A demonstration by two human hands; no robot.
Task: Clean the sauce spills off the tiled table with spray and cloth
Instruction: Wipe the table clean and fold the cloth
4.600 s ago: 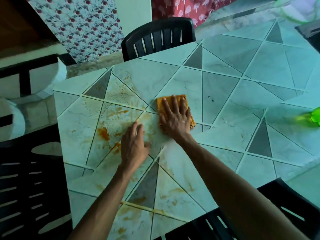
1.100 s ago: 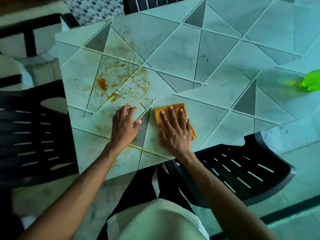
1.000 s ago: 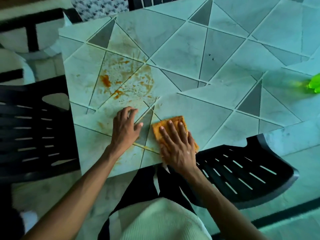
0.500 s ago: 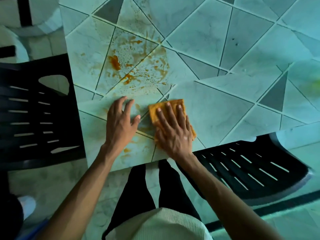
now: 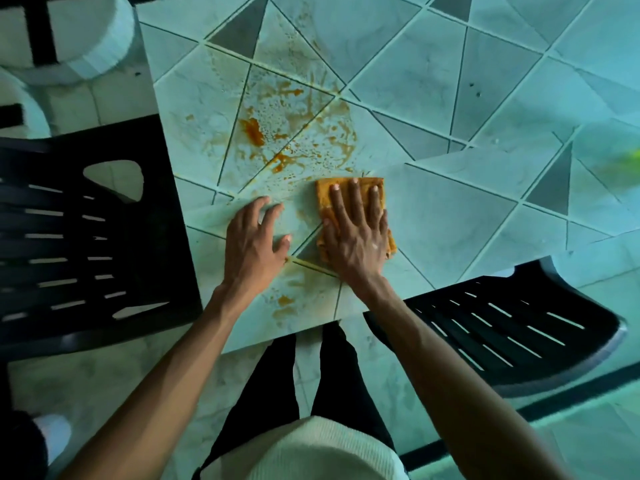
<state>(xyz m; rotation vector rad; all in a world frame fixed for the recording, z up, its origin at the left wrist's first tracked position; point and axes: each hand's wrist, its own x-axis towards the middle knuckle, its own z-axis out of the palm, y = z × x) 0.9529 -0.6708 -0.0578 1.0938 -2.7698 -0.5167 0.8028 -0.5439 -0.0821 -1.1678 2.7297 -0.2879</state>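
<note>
My right hand (image 5: 356, 233) presses flat on a folded orange cloth (image 5: 349, 188) near the front edge of the tiled table (image 5: 450, 209). To its left, my left hand (image 5: 252, 240) rests palm-down on the tiles, fingers spread, holding nothing. Orange sauce spills (image 5: 277, 133) spread over the tiles just beyond both hands, with a thicker blob at their left. Smaller sauce spots (image 5: 285, 303) lie by the front edge below my left wrist. A blurred green shape at the right edge, which may be the spray bottle (image 5: 628, 161), sits on the table.
A black plastic chair (image 5: 86, 237) stands against the table's left side. Another black chair (image 5: 512, 327) is pushed in at the front right. My legs (image 5: 311, 368) stand at the table's front edge. White round objects (image 5: 79, 39) sit at the upper left.
My right hand has slid the cloth back from the middle of the table to the near edge, then slightly forward. My left hand followed. The view tilted down, so the spray bottle is almost out of frame.
</note>
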